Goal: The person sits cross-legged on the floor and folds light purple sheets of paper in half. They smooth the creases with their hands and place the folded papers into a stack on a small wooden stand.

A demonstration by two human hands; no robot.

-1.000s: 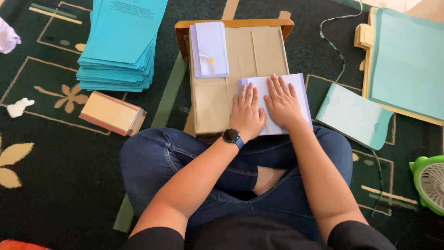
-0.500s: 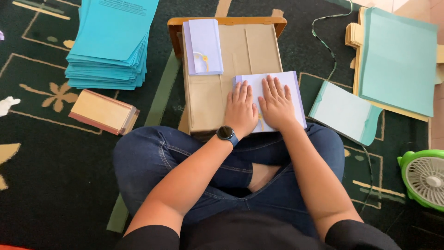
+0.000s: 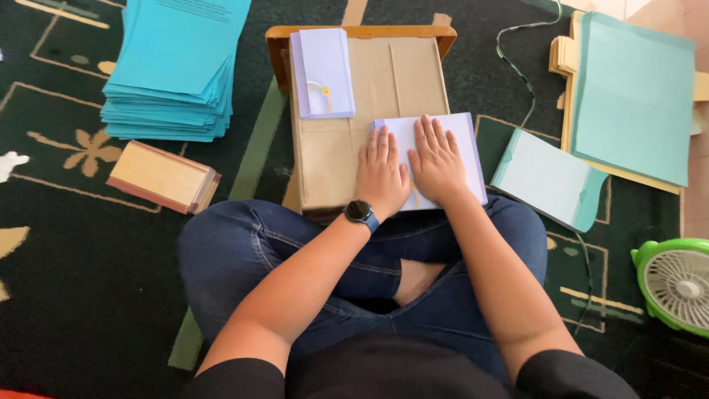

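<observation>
- Left hand [image 3: 382, 171] flat, palm down, fingers together, pressing on the white paper [image 3: 456, 140] (left part of the sheet).
- Right hand [image 3: 437, 164] flat too, fingers slightly fanned, just beside the left one, on the same paper.
- Paper lies directly under both palms, on the right half of the brown board [image 3: 347, 159]; its right edge sticks out past the board over the knee.
- Black watch [image 3: 360, 212] on left wrist.
- Folded white paper [image 3: 322, 72] at the board's top left corner, well apart from the hands.
- Blue paper stack [image 3: 173, 70] on the carpet [image 3: 66, 295], far left.
- Small tan box [image 3: 162, 177] below that stack.
- Pale green folder [image 3: 546, 179] right of the right hand, near but not touching.
- Green fan [image 3: 676, 284] (lower right edge, cut off).
</observation>
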